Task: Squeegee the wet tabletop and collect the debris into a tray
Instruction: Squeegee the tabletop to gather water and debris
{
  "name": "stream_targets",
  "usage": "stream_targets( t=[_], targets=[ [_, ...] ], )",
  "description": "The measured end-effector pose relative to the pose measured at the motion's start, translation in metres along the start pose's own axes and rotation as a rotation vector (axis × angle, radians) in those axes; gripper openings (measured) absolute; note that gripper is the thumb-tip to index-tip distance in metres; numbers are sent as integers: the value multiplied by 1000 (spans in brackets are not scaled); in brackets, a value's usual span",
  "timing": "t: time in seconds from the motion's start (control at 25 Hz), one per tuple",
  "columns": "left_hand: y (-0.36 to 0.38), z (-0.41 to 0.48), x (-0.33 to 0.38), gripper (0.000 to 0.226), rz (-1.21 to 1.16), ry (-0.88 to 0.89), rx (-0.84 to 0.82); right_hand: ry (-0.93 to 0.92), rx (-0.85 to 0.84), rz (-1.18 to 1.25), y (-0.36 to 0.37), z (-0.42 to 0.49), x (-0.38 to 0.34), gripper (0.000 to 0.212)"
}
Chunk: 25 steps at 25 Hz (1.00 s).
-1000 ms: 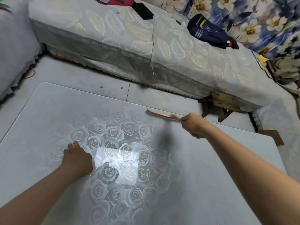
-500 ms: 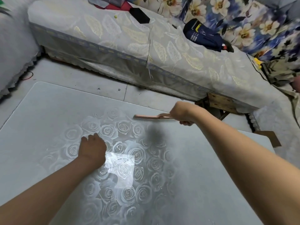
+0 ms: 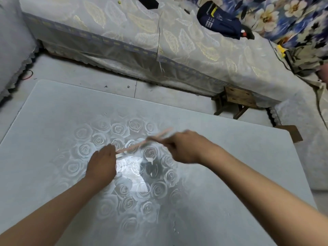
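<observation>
Head view: tabletop (image 3: 230, 157), pale with a rose pattern and a glossy wet patch at its centre, fills the lower frame. Right hand (image 3: 184, 148), blurred, grips a thin pink squeegee (image 3: 140, 143) above the roses; the tool slants from 2 o'clock down to 8 o'clock. Its low end meets the fingertips of the left hand (image 3: 102, 164), palm down; whether that hand pinches it, I cannot tell. Beyond the table, a wooden stool (image 3: 237, 98) stands at 2 o'clock and a dark blue bag (image 3: 220, 20) lies at 1 o'clock.
</observation>
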State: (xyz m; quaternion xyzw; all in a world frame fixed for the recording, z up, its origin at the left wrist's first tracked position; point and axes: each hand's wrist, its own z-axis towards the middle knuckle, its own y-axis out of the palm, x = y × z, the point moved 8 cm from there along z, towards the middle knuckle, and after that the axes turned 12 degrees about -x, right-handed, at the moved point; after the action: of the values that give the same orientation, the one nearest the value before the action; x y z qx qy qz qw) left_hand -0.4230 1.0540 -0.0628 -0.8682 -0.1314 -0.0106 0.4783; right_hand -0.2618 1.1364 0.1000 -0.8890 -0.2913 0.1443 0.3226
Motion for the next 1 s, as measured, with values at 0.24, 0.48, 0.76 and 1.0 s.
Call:
stream_targets(
  t=[0.24, 0.48, 0.76, 1.0],
  targets=[
    [3, -26, -26, 48, -292, -17, 71, -38, -39, 158, 98, -21, -16, 82],
    [5, -50, 1, 43, -276, 96, -30, 32, -54, 117, 105, -70, -7, 76],
    [22, -52, -42, 49, -278, -150, -19, -232, 171, 109, 96, 9, -118, 38],
    [40, -62, -8, 57, -377, -141, 152, -193, 180, 356, 151, -2, -56, 47]
  ],
)
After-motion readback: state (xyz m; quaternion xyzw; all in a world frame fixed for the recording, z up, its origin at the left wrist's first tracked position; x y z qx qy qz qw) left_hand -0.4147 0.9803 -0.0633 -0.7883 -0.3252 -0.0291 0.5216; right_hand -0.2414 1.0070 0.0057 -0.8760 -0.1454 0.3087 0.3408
